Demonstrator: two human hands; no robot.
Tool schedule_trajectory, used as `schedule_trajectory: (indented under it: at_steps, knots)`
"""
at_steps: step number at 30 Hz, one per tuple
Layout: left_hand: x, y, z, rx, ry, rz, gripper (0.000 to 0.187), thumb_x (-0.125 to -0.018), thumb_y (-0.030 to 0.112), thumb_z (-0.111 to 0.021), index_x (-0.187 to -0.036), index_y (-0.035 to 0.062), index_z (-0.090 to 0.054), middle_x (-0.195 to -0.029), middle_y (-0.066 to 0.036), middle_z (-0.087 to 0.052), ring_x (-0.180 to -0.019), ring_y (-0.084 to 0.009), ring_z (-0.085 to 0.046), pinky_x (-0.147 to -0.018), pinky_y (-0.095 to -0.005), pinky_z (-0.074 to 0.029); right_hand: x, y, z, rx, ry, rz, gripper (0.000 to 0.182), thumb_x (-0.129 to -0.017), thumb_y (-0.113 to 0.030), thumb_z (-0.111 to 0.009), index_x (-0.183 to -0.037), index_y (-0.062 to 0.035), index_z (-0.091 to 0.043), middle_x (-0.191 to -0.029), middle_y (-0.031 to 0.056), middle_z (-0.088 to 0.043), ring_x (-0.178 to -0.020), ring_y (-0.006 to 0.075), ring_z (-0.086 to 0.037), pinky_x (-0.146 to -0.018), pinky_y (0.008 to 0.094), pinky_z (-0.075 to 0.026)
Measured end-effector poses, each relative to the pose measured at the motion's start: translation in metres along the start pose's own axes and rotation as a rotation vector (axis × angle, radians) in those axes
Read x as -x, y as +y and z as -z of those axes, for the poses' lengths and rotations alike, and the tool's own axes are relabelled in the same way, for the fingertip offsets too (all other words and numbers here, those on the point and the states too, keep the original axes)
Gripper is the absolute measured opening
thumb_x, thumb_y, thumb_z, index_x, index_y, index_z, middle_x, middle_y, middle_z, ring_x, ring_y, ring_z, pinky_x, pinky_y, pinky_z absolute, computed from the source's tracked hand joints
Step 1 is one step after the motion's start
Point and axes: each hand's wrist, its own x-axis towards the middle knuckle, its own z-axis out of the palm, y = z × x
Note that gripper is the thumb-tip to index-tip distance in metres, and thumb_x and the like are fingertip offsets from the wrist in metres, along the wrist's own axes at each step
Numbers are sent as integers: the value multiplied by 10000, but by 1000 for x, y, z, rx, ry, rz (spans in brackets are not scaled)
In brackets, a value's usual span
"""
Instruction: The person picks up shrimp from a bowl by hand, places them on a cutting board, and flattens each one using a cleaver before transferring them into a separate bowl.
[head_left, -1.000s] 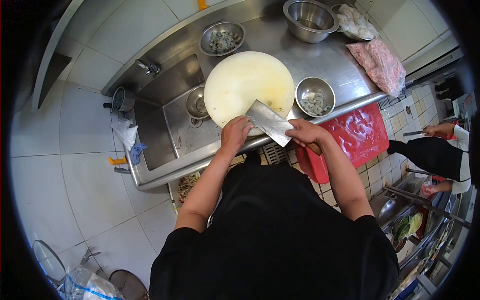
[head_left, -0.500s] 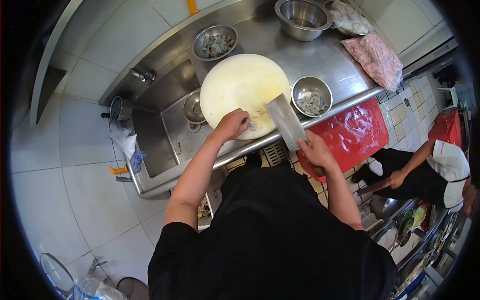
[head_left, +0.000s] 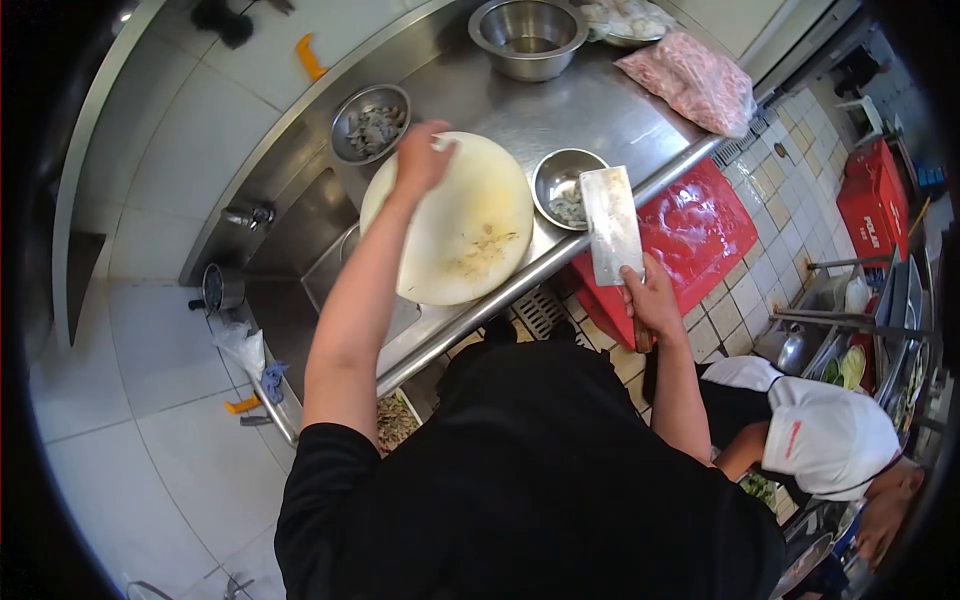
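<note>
My right hand (head_left: 652, 298) grips the handle of a cleaver (head_left: 612, 225), whose broad blade stands beside and partly over a metal bowl (head_left: 548, 180) with peeled shrimp (head_left: 568, 208) in it. My left hand (head_left: 422, 160) is over the far left part of a round white cutting board (head_left: 450, 215), next to another metal bowl (head_left: 340, 110) of grey shrimp (head_left: 376, 128). Its fingers are pinched, and a small pale piece that looks like a shrimp shows at the fingertips, slightly blurred. Brownish scraps (head_left: 485, 250) lie on the board's near right part.
A large metal bowl (head_left: 525, 65) and a bag of pink meat (head_left: 695, 80) stand on the steel counter (head_left: 455, 75). The sink (head_left: 285, 300) lies left of the board. A red lid (head_left: 700, 235) is below the counter edge. A co-worker (head_left: 825, 430) bends at the right.
My left hand has moved from the board's near edge to its far left side, beside the shrimp bowl. The cleaver has shifted right, off the board. The view has turned; the co-worker has bent down.
</note>
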Motion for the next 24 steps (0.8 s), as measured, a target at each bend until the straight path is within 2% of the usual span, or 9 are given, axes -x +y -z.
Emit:
schedule_trajectory:
  at_steps: [3,6,8,11,14,16,18,19,24]
  knots:
    - [19,49,-78,108,-317,-103,374,-844,198,-764,-1178,44,-700,-1130,-161,-717,-998,-276,-699,-897,-372,-547,1,2,16,-60,111,10,145,-1015,-159,-558,-1087,-34,-570,-640,3,-527,-456,82,-482,-426,252,-403]
    - [28,89,-132,-50,-593,-143,452,-823,189,-751,-1249,62,-669,-1175,-207,-692,-1060,-376,-666,-960,-434,-519,4,1,30,-112,192,-2,138,-1011,-142,-560,-1079,-22,-574,-643,6,-534,-456,85,-485,-425,254,-403]
    - [33,94,-168,-61,-622,-158,512,-827,188,-744,-1314,79,-623,-1245,-228,-654,-1130,-385,-634,-990,-447,-502,6,-2,35,-112,226,-7,151,-1008,-131,-559,-1107,-18,-579,-646,8,-539,-454,87,-483,-425,253,-405]
    - [35,109,-189,-154,-680,-173,534,-834,169,-721,-1345,89,-588,-1297,-241,-613,-1189,-404,-595,-1014,-456,-487,8,-1,38,-118,239,8,175,-1006,-127,-559,-1140,-17,-581,-650,11,-543,-459,87,-485,-426,253,-407]
    - [35,107,-210,-153,-655,-168,525,-834,148,-699,-1343,96,-581,-1301,-243,-593,-1198,-422,-580,-1013,-469,-483,13,2,38,-159,246,-2,188,-1003,-128,-561,-1153,-16,-582,-652,12,-544,-468,87,-490,-427,253,-409]
    - [34,117,-203,-102,-639,-118,480,-835,109,-655,-1312,99,-601,-1258,-248,-599,-1182,-432,-583,-1003,-477,-486,17,7,40,-159,258,-16,177,-1002,-132,-562,-1136,-19,-583,-658,11,-545,-474,87,-494,-428,253,-410]
    - [34,121,-203,-137,-624,23,439,-832,83,-622,-1271,94,-624,-1240,-251,-603,-1171,-431,-588,-999,-483,-486,22,13,41,-143,245,-63,165,-1000,-134,-563,-1119,-22,-583,-664,11,-546,-473,88,-494,-428,252,-411]
    - [34,120,-204,-138,-592,15,384,-832,78,-605,-1214,78,-645,-1237,-251,-601,-1163,-433,-591,-996,-481,-490,24,17,41,-141,245,-58,156,-1000,-135,-564,-1107,-24,-583,-668,11,-548,-472,90,-497,-427,253,-414]
    - [23,101,-209,-186,-648,-123,391,-842,53,-555,-1215,94,-664,-1192,-229,-651,-1126,-416,-625,-970,-477,-509,34,30,43,-155,215,-72,156,-999,-130,-566,-1111,-23,-583,-666,12,-548,-471,95,-502,-429,255,-421]
